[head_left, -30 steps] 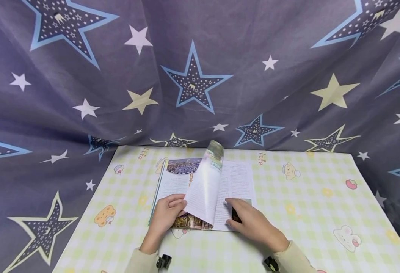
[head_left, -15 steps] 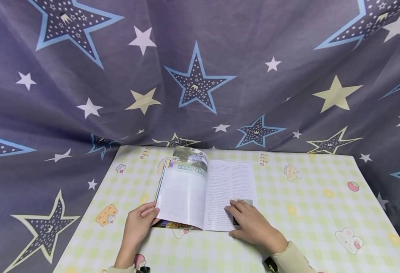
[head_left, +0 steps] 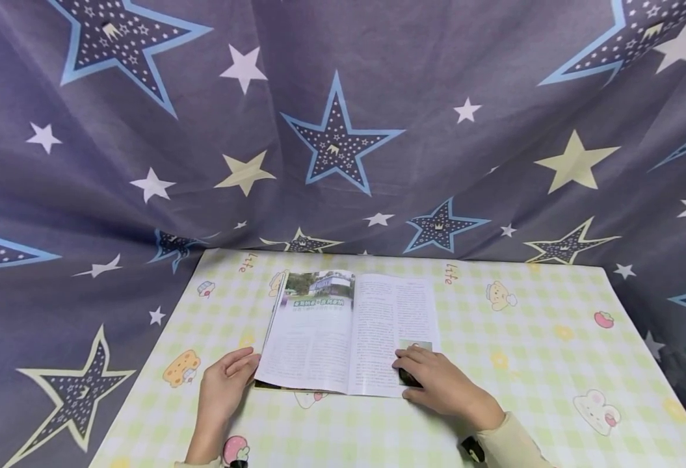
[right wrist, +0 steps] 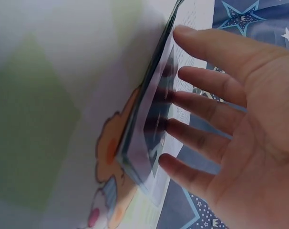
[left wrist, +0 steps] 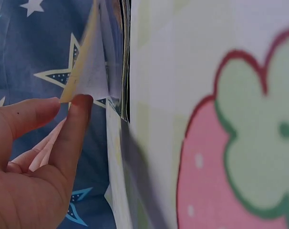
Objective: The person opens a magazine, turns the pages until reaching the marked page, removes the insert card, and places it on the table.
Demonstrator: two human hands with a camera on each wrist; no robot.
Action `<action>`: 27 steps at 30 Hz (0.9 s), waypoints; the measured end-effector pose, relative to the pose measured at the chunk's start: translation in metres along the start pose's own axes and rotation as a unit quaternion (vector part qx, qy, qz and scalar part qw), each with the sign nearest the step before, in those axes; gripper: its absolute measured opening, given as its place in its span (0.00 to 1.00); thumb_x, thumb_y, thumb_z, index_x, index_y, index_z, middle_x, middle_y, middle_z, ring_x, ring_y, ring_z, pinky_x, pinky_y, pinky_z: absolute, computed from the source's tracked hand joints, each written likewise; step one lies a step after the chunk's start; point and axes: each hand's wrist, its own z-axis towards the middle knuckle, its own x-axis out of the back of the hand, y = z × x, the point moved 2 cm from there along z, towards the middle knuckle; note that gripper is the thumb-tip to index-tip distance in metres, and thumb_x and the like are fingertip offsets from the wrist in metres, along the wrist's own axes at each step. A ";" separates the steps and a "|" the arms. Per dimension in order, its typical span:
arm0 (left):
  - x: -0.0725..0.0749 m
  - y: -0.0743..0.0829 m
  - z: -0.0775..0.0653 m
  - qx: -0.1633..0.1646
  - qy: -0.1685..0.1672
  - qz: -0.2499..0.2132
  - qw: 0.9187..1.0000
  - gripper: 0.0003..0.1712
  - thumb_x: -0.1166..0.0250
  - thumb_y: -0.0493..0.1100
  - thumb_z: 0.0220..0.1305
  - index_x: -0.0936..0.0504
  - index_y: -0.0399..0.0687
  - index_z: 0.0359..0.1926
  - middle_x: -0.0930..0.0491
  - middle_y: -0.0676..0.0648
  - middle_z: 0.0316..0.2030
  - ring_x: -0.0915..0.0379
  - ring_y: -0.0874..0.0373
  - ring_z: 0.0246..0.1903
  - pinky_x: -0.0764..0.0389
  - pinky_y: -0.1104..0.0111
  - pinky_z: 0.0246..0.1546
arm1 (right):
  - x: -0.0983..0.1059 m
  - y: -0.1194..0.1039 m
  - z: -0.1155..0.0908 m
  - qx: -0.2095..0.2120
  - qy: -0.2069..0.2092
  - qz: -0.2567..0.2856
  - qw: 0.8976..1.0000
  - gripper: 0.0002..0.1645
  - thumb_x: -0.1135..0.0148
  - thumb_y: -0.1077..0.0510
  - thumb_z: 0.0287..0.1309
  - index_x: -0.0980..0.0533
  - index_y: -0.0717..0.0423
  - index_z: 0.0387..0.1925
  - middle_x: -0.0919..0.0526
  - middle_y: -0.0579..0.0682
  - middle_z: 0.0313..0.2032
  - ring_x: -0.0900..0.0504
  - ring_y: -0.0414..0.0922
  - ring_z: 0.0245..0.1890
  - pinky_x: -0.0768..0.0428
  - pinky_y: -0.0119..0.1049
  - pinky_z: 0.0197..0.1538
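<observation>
An open magazine point(head_left: 348, 325) lies flat in the middle of the checked table point(head_left: 553, 338), with a picture of a house at the top of its left page. My left hand point(head_left: 243, 364) is at the lower left corner of that page. In the left wrist view its thumb and forefinger point(left wrist: 80, 119) lightly pinch the slightly lifted page corner point(left wrist: 89, 71). My right hand point(head_left: 430, 380) rests flat on the lower right of the right page, over a small dark picture. In the right wrist view its fingers point(right wrist: 206, 107) lie spread against the magazine's page edges point(right wrist: 154, 124).
The table has a pale green and white checked cover printed with bears, strawberries point(head_left: 603, 318) and rabbits. A grey-blue cloth with stars point(head_left: 343, 130) hangs close behind the table and down both sides. A black wrist mount point(head_left: 471, 448) shows at the right sleeve.
The page that stood upright over the spine has been turned leftward and laid down as the left page. My left hand moved left and toward me with it. The right hand stayed put.
</observation>
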 end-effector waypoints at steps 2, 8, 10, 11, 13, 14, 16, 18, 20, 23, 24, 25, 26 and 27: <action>0.000 0.000 0.001 0.004 0.008 0.011 1.000 0.19 0.33 0.42 0.67 0.18 0.37 0.56 0.13 0.42 0.44 0.15 0.59 0.42 0.18 0.79 0.38 | -0.001 0.000 0.000 0.007 0.006 -0.002 1.000 0.30 0.29 0.50 0.61 0.25 0.57 0.61 0.27 0.60 0.64 0.31 0.62 0.65 0.28 0.62 0.60; 0.001 0.001 0.001 -0.010 0.019 0.038 0.999 0.20 0.31 0.45 0.66 0.17 0.39 0.55 0.13 0.43 0.44 0.16 0.57 0.44 0.25 0.86 0.37 | -0.007 -0.011 0.009 0.038 0.025 -0.039 0.998 0.40 0.25 0.45 0.55 0.28 0.58 0.64 0.30 0.63 0.65 0.31 0.60 0.65 0.30 0.60 0.64; 0.000 0.001 0.001 -0.010 0.014 0.029 0.999 0.20 0.32 0.44 0.67 0.17 0.39 0.55 0.13 0.42 0.45 0.16 0.57 0.45 0.24 0.85 0.37 | -0.010 -0.016 0.015 0.042 0.025 -0.054 0.997 0.43 0.25 0.43 0.54 0.29 0.58 0.66 0.31 0.63 0.66 0.32 0.61 0.66 0.31 0.63 0.64; -0.001 0.001 0.000 -0.009 0.011 0.026 1.000 0.20 0.32 0.44 0.67 0.17 0.38 0.55 0.14 0.42 0.45 0.16 0.57 0.45 0.24 0.85 0.37 | -0.011 -0.019 0.018 0.040 0.024 -0.060 0.997 0.43 0.26 0.42 0.54 0.30 0.57 0.66 0.32 0.62 0.67 0.32 0.62 0.66 0.30 0.65 0.62; -0.003 0.002 0.001 -0.003 0.006 0.016 1.000 0.20 0.32 0.44 0.67 0.17 0.38 0.55 0.14 0.42 0.45 0.16 0.58 0.45 0.22 0.83 0.38 | -0.013 -0.022 0.024 0.039 0.019 -0.071 0.997 0.44 0.27 0.41 0.55 0.31 0.55 0.68 0.33 0.61 0.68 0.33 0.62 0.66 0.29 0.67 0.59; -0.003 0.002 0.001 -0.002 0.003 0.013 1.000 0.20 0.32 0.44 0.67 0.17 0.38 0.55 0.14 0.42 0.45 0.16 0.59 0.45 0.22 0.83 0.38 | -0.014 -0.024 0.026 0.037 0.016 -0.075 0.996 0.44 0.27 0.40 0.55 0.31 0.55 0.68 0.33 0.60 0.69 0.33 0.62 0.66 0.28 0.68 0.58; -0.005 0.002 0.001 0.004 0.000 0.010 1.000 0.19 0.32 0.44 0.67 0.17 0.39 0.55 0.14 0.42 0.45 0.16 0.59 0.44 0.21 0.82 0.38 | -0.015 -0.024 0.030 0.037 0.009 -0.079 0.996 0.44 0.27 0.40 0.55 0.31 0.54 0.68 0.33 0.59 0.68 0.33 0.61 0.66 0.27 0.69 0.56; -0.007 0.002 0.001 0.001 -0.001 0.007 1.000 0.18 0.32 0.43 0.67 0.17 0.38 0.54 0.14 0.42 0.45 0.16 0.59 0.44 0.20 0.81 0.38 | -0.015 -0.023 0.030 0.036 0.001 -0.077 0.996 0.43 0.28 0.40 0.56 0.30 0.54 0.67 0.32 0.57 0.68 0.33 0.60 0.67 0.27 0.69 0.56; -0.008 0.003 0.002 -0.004 -0.001 0.007 1.000 0.18 0.32 0.42 0.67 0.17 0.38 0.54 0.14 0.42 0.45 0.16 0.58 0.44 0.20 0.81 0.38 | -0.014 -0.020 0.029 0.034 -0.006 -0.066 0.997 0.41 0.28 0.41 0.57 0.29 0.55 0.66 0.31 0.57 0.68 0.33 0.59 0.67 0.28 0.70 0.57; -0.009 0.004 0.003 -0.012 0.001 0.008 1.000 0.18 0.32 0.42 0.67 0.16 0.38 0.53 0.13 0.42 0.44 0.16 0.57 0.43 0.19 0.80 0.38 | -0.012 -0.015 0.027 0.034 -0.015 -0.048 0.998 0.37 0.29 0.43 0.59 0.27 0.55 0.64 0.30 0.56 0.68 0.33 0.58 0.68 0.30 0.72 0.58; -0.009 0.004 0.003 -0.012 0.002 0.011 1.000 0.18 0.32 0.43 0.67 0.16 0.38 0.53 0.13 0.42 0.44 0.16 0.57 0.43 0.19 0.80 0.37 | -0.011 -0.014 0.026 0.037 -0.017 -0.039 0.998 0.35 0.29 0.44 0.59 0.26 0.55 0.63 0.29 0.56 0.68 0.33 0.58 0.68 0.30 0.72 0.58; -0.009 0.005 0.003 -0.012 0.002 0.012 1.000 0.18 0.32 0.43 0.66 0.16 0.39 0.53 0.13 0.42 0.43 0.16 0.58 0.43 0.20 0.80 0.37 | -0.010 -0.013 0.025 0.040 -0.018 -0.033 0.999 0.34 0.29 0.44 0.60 0.26 0.55 0.63 0.29 0.56 0.67 0.33 0.58 0.68 0.31 0.72 0.59; -0.009 0.005 0.004 -0.013 0.001 0.013 1.000 0.18 0.31 0.44 0.66 0.16 0.39 0.53 0.13 0.42 0.43 0.16 0.58 0.43 0.20 0.80 0.37 | -0.010 -0.012 0.024 0.044 -0.018 -0.027 0.999 0.33 0.30 0.45 0.60 0.25 0.55 0.62 0.29 0.56 0.67 0.33 0.58 0.68 0.31 0.71 0.59; -0.010 0.006 0.004 -0.013 0.000 0.012 1.000 0.18 0.31 0.44 0.66 0.15 0.39 0.53 0.13 0.42 0.43 0.16 0.59 0.43 0.20 0.81 0.38 | -0.009 -0.011 0.024 0.047 -0.019 -0.023 0.998 0.31 0.30 0.46 0.61 0.25 0.55 0.61 0.29 0.56 0.67 0.33 0.58 0.68 0.32 0.71 0.60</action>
